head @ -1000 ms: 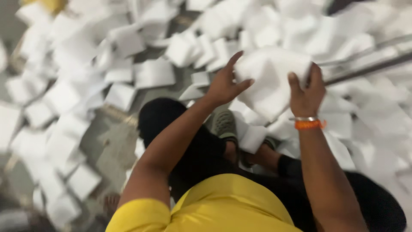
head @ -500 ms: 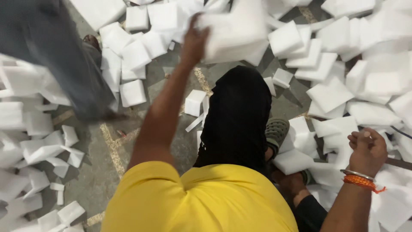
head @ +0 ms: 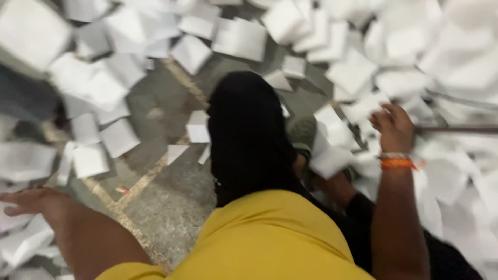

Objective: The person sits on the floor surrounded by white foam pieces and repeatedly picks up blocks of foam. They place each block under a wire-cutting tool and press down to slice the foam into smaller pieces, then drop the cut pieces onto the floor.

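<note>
Floor (head: 166, 207) strewn white blocks (head: 241, 37); right hand (head: 394, 127) above, empty.

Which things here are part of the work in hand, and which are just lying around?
In hand:
- right hand, grip loosely curled, empty, over the white foam pieces
- left hand, open, by foam pieces at the lower left

Lying about:
- grey floor
- foam piece alone on the floor
- small red scrap
</note>
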